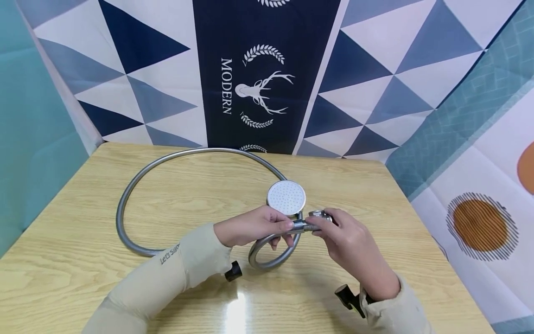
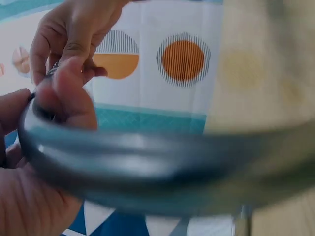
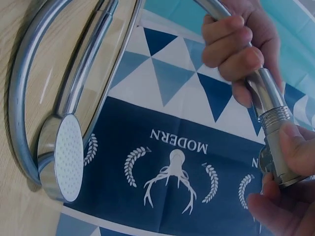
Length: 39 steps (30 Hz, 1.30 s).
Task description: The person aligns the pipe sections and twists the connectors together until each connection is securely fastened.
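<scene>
A shower hose (image 1: 121, 204) curls across the table, its loop rising to my left hand (image 1: 254, 226). That hand grips the hose end just behind its chrome connector (image 3: 266, 91). My right hand (image 1: 348, 236) pinches a small threaded metal fitting (image 3: 278, 152) between thumb and fingers. Fitting and connector meet end to end, with several threads showing; how deep they engage I cannot tell. Just beyond the hands lies a chrome shower head (image 1: 286, 197), white spray face up, its handle running toward the hose. In the left wrist view the blurred hose (image 2: 147, 157) crosses close to the camera.
The wooden table (image 1: 200, 185) extends on both sides of the hands. A patterned cloth (image 1: 158, 74) hangs along its back edge, with more cloth at left and right. Black wrist-worn parts (image 1: 233, 271) stick out below the sleeves.
</scene>
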Motion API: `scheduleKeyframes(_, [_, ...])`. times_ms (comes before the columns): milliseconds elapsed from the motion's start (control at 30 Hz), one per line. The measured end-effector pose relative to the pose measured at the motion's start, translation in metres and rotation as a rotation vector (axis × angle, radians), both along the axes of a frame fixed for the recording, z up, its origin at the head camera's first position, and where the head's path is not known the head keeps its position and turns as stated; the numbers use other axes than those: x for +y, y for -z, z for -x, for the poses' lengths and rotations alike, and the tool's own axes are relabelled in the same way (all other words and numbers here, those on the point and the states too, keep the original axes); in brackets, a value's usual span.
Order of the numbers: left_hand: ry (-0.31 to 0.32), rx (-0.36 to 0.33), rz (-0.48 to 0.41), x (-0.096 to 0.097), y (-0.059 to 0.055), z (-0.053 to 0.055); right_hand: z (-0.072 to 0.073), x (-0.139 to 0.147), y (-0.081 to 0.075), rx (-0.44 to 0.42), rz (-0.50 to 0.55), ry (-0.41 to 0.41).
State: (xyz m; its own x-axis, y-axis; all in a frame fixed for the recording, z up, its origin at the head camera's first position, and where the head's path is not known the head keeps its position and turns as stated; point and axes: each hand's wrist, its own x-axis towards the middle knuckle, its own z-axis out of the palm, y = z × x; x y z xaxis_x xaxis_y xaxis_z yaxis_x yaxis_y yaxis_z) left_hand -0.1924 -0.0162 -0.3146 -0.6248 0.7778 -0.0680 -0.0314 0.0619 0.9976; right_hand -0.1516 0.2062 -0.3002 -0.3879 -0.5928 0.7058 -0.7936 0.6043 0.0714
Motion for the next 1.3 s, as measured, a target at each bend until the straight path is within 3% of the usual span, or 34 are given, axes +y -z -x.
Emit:
scheduleKeyframes(133, [-0.053, -0.018, -0.004, 0.003, -0.001, -0.003, -0.001, 0.000, 0.000, 0.001, -0.001, -0.002])
scheduleKeyframes(333, [-0.148, 0.057, 0.014, 0.006, -0.004, -0.008, -0.002, 0.001, -0.002, -0.003, -0.001, 0.001])
scheduleKeyframes(567, [-0.134, 0.096, -0.010, 0.010, -0.004, -0.011, -0.003, 0.005, -0.003, 0.000, 0.001, -0.006])
scheduleKeyframes(800, [-0.176, 0.097, -0.001, 0.014, -0.007, -0.013, -0.004, 0.009, -0.003, -0.003, 0.007, -0.015])
scheduleKeyframes(1033, [-0.071, 0.057, -0.006, 0.010, -0.006, -0.009, -0.005, 0.007, -0.003, -0.008, -0.001, -0.025])
scheduleKeyframes(1300, [-0.130, 0.060, -0.017, 0.010, -0.008, -0.010, -0.007, 0.004, -0.005, -0.017, -0.010, -0.014])
